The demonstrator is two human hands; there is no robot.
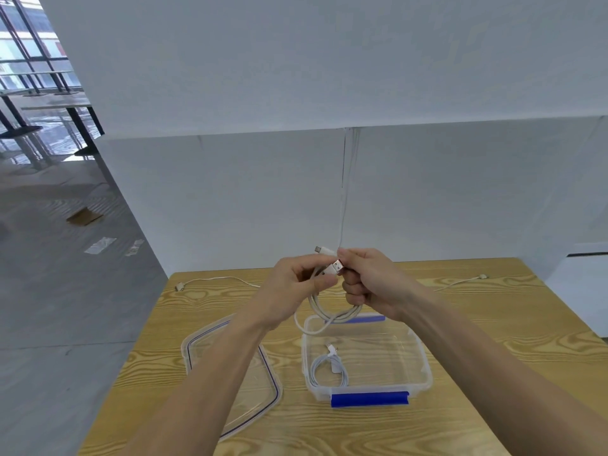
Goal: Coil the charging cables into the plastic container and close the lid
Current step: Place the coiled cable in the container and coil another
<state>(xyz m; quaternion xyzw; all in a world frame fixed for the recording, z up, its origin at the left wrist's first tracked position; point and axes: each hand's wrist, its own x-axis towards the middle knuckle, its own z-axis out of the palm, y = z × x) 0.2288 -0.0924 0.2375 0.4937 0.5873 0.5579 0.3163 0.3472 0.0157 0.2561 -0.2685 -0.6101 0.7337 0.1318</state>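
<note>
1. The left hand (289, 287) and right hand (368, 281) hold a white charging cable (332, 311) above the plastic container (424, 380), fingers clamped on its coil.
2. One coiled cable (329, 370) already lies inside; the lid (194, 340) rests on the tabletop (493, 324).
3. Next, probably lowering this coil in without it springing open.

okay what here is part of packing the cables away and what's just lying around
Part of the job: cable being coiled, coiled cable in the container, lid, loose cables at table's far left and far right.
Lying about: cardboard scrap on the floor.
</note>
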